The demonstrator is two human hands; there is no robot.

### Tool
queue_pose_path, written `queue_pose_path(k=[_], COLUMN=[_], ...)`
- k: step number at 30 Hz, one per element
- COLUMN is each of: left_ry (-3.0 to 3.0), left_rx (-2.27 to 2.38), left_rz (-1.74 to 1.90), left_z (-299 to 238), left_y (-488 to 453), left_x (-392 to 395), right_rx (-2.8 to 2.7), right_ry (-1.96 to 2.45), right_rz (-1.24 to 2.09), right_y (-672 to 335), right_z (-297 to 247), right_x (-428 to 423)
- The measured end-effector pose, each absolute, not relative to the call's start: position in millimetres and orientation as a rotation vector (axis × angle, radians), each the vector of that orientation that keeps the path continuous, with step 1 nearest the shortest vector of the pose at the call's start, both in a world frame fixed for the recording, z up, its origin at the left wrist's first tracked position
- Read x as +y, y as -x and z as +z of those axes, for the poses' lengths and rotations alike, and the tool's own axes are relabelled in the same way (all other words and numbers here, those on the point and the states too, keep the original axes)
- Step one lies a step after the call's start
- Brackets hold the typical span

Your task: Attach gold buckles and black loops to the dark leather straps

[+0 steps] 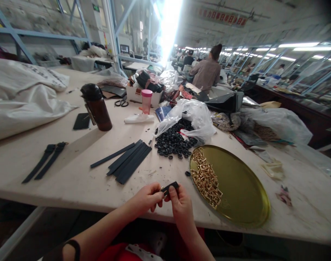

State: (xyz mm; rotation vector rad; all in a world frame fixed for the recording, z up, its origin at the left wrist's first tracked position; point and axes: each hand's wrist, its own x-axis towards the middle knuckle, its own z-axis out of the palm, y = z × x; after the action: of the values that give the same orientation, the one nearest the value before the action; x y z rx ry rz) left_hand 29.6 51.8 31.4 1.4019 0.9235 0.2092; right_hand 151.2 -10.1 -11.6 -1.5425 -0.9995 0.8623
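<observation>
Near the table's front edge my right hand [181, 206] is closed on a short black strap end [171, 187], thumb pressed on top. My left hand [147, 198] pinches a small gold buckle [163, 189] at the strap's left end; the fingers partly hide it. Whether the buckle is threaded on the strap I cannot tell. Right of my hands, many gold buckles [206, 177] lie along the left side of a round gold tray [244, 188]. Behind my hands is a heap of small black loops [173, 143], spilling from a clear plastic bag [195, 117]. Flat black straps [132, 159] lie to the left.
Two black straps with gold buckles [49, 159] lie at the left. Behind them stand a dark bottle [97, 108] and a pink cup [146, 101], with scissors [121, 102] nearby. Plastic bags [274, 125] crowd the right back. A person [209, 70] is farther off.
</observation>
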Motion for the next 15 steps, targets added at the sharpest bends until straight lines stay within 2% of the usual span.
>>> queue_pose_path(k=[4,10,15], left_ry=[-1.386,-1.645,-1.678], left_rx=[0.954,1.041,0.975], left_rz=[0.233,0.235,0.198], left_z=[25.6,20.5,23.5], left_y=[-32.7,-31.1,-29.9], left_x=[51.9,48.5,51.7], right_rx=[-0.960,-1.131,-1.102], right_ry=[1.469,1.614,1.491], right_rz=[0.984,0.735,0.899], right_y=[-153.8,-157.3,-162.4], right_z=[-15.2,-18.9,-17.7], right_x=[-7.4,-9.5,-12.2])
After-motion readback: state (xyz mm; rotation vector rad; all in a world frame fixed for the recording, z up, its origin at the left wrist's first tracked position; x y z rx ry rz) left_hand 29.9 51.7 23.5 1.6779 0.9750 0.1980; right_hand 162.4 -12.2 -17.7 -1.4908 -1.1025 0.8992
